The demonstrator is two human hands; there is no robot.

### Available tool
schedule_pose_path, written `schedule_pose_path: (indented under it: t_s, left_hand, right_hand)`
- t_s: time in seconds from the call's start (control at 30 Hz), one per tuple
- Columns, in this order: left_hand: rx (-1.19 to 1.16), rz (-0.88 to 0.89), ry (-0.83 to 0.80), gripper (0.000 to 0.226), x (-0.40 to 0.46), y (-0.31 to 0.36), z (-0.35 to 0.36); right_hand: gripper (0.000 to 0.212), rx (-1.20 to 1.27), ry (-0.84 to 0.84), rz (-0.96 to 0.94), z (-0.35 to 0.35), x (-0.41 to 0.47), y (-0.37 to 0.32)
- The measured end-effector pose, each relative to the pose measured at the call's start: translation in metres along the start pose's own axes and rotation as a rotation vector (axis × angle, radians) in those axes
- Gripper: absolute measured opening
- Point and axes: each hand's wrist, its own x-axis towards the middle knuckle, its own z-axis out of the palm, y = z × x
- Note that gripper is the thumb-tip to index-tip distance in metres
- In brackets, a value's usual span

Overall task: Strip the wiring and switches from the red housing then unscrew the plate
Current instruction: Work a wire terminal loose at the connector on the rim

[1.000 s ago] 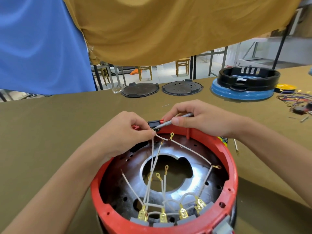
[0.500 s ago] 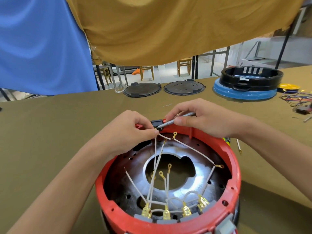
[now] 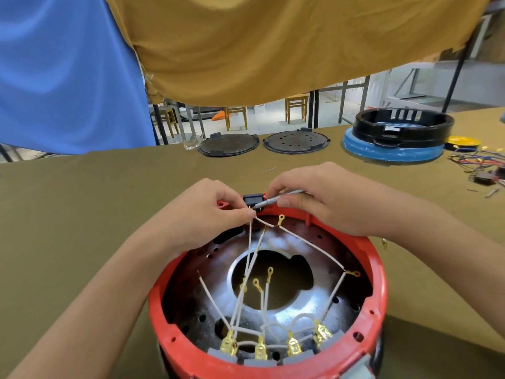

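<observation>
The round red housing [image 3: 378, 294] stands open side up on the table, close to me. Inside lies a shiny metal plate [image 3: 297, 315] with a large central hole. Several white wires [image 3: 308, 243] with gold terminals cross it, and grey switches [image 3: 262, 361] with gold tabs line the near rim. A small black switch [image 3: 252, 199] sits at the far rim. My left hand [image 3: 202, 214] pinches white wires right beside that switch. My right hand [image 3: 325, 198] grips a thin metal screwdriver [image 3: 273, 200] with its tip at the black switch.
Two dark round lids [image 3: 229, 144] [image 3: 296, 142] lie at the far table edge. A black ring housing [image 3: 403, 127] sits on a blue base [image 3: 393, 153] at the back right. Loose coloured wires and small parts [image 3: 483, 165] lie at the far right.
Both hands stay at the black switch on the far rim, shifted only slightly. The camera view has moved a little.
</observation>
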Motion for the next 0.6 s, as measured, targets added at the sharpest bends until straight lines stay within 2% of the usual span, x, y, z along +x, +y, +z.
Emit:
schedule_pose_path:
  t_s: [0.1, 0.2, 0.3, 0.43, 0.6]
  left_hand:
    - [-0.011, -0.001, -0.009, 0.014, -0.001, -0.001, 0.000]
    - [-0.016, 0.005, -0.014, 0.013, -0.001, -0.002, 0.000]
    - [-0.007, 0.015, -0.019, 0.019, -0.001, -0.002, -0.001]
    - [-0.008, 0.028, -0.024, 0.019, -0.001, -0.002, -0.001]
    - [-0.024, 0.020, -0.021, 0.019, -0.001, -0.002, -0.001]
  right_hand:
    - [0.024, -0.119, -0.043, -0.029, -0.002, -0.002, -0.006]
    - [0.024, -0.133, -0.032, -0.039, -0.002, -0.003, -0.006]
    - [0.023, 0.024, 0.020, -0.021, 0.001, 0.000, 0.002]
    - [0.017, 0.292, -0.012, 0.021, 0.002, 0.007, 0.015]
    - [0.018, 0.415, 0.014, 0.018, 0.003, 0.012, 0.022]
